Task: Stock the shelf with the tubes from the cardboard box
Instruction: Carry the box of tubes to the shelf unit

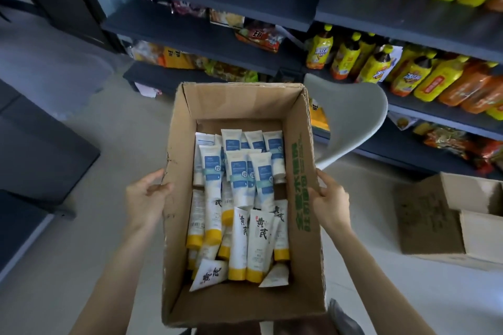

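An open cardboard box [302, 198] fills the middle of the view, held up in front of me. Inside lie several white tubes: ones with blue labels [239, 171] toward the far end, ones with yellow caps [258, 245] nearer me. My left hand [147, 196] grips the box's left wall, thumb over the rim. My right hand [330, 198] grips the right wall the same way. Dark grey shelves [190, 32] stand beyond the box.
Yellow and orange drink bottles [408, 73] fill the right-hand shelves, snack packets [258, 35] the left ones. A grey chair [353, 117] stands just behind the box. A second cardboard box [449, 215] sits on the floor at right. Dark units line the left.
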`<state>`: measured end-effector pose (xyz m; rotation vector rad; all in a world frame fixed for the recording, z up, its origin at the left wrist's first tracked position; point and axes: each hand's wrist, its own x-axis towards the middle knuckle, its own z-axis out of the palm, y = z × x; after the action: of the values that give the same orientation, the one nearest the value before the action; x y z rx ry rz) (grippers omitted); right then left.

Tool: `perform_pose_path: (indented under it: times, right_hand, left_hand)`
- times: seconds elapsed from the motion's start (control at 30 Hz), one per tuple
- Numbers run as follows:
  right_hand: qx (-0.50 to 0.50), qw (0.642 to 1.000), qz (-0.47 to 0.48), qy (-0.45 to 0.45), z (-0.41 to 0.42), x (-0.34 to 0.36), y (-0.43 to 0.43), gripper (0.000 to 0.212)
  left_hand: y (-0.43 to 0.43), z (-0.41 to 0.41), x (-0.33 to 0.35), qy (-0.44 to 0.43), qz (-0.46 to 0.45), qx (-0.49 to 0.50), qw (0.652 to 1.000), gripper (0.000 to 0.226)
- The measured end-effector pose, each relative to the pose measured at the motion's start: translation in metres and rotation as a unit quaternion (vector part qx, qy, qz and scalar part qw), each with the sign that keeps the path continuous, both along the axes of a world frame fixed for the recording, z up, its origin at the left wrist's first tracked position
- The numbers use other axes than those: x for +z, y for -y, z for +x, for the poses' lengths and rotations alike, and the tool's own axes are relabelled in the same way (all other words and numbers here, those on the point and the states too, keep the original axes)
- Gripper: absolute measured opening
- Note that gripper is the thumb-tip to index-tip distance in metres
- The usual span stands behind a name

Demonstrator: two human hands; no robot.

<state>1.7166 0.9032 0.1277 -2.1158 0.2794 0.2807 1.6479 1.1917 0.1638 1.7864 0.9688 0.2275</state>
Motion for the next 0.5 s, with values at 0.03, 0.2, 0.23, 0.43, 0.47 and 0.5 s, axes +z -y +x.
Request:
perform_pose_path:
  times: [0.03, 0.2, 0.23, 0.43, 0.47, 0.5]
  right_hand:
    - [-0.008, 1.000, 0.001, 0.002, 0.008, 0.000, -0.015, 0.051]
    - [-0.061, 0.998, 0.020, -0.006, 0.054, 0.002, -0.078, 0.050]
    - [-0.067, 0.997, 0.025, -0.007, 0.064, 0.002, -0.090, 0.050]
    - [-0.086, 0.996, 0.032, -0.010, 0.134, -0.003, -0.138, 0.050]
    - [-0.085, 0.996, 0.028, -0.006, 0.146, -0.004, -0.143, 0.049]
    - [-0.084, 0.996, 0.024, -0.002, 0.161, -0.006, -0.149, 0.049]
  left_hand:
    - [-0.016, 0.014, 0.003, 0.004, -0.002, -0.005, 1.000, 0.046]
    - [-0.085, 0.087, 0.020, 0.016, 0.020, -0.056, 0.998, 0.043]
    - [-0.096, 0.102, 0.021, 0.021, 0.019, -0.065, 0.997, 0.042]
    - [-0.147, 0.186, 0.014, 0.002, 0.031, -0.082, 0.996, 0.043]
    - [-0.151, 0.199, 0.014, -0.005, 0.033, -0.085, 0.996, 0.043]
    - [-0.156, 0.214, 0.013, -0.012, 0.033, -0.088, 0.996, 0.043]
